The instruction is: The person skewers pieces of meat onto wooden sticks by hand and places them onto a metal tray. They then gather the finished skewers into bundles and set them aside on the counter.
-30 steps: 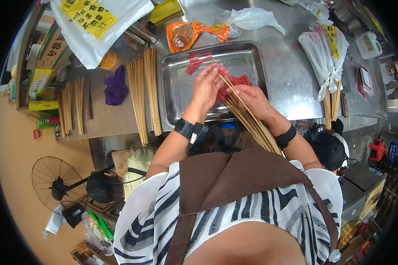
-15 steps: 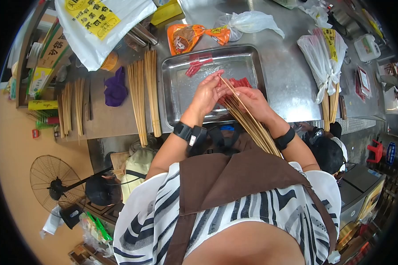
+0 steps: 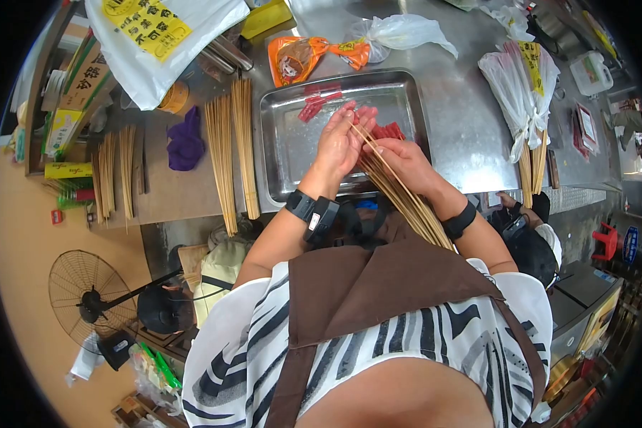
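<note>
I see my right hand wrapped around a bundle of bamboo skewers, fingers curled shut on them near their upper ends, with the long shafts running back down toward my apron. My left hand lies against the tips of that bundle, fingers extended and close together, the fingertips reaching past the skewer points; whether it pinches a single stick I cannot tell. Both hands hover over the steel tray, which sits in the middle of the table near its front edge. Red meat strips lie in the tray just beyond my right hand, and a few more red pieces rest near the tray's far rim. Left of the tray, loose skewers are laid out in rows, touching the front edge of the table, and a purple cloth lies beside them. An orange packet sits just behind the tray's far rim. Toward the right edge of the table, a white plastic bag holds more sticks.
</note>
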Motion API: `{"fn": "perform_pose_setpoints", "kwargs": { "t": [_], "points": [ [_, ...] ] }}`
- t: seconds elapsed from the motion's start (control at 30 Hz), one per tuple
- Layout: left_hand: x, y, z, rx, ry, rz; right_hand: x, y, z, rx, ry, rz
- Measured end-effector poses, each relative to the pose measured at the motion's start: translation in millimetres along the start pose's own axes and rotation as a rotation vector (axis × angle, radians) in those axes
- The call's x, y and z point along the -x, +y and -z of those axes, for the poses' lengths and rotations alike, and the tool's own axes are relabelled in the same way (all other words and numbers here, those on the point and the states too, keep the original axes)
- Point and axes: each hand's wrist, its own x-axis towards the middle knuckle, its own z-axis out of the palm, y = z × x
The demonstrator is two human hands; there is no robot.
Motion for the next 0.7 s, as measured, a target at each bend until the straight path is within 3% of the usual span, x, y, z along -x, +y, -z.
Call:
{"fn": "perform_pose_setpoints", "kwargs": {
  "t": [0.7],
  "points": [
    [1.5,-6.4,-9.7,-0.041,0.067,-0.119,4.5,-13.3,1.0,0.087,0.022,-0.044]
  ]
}}
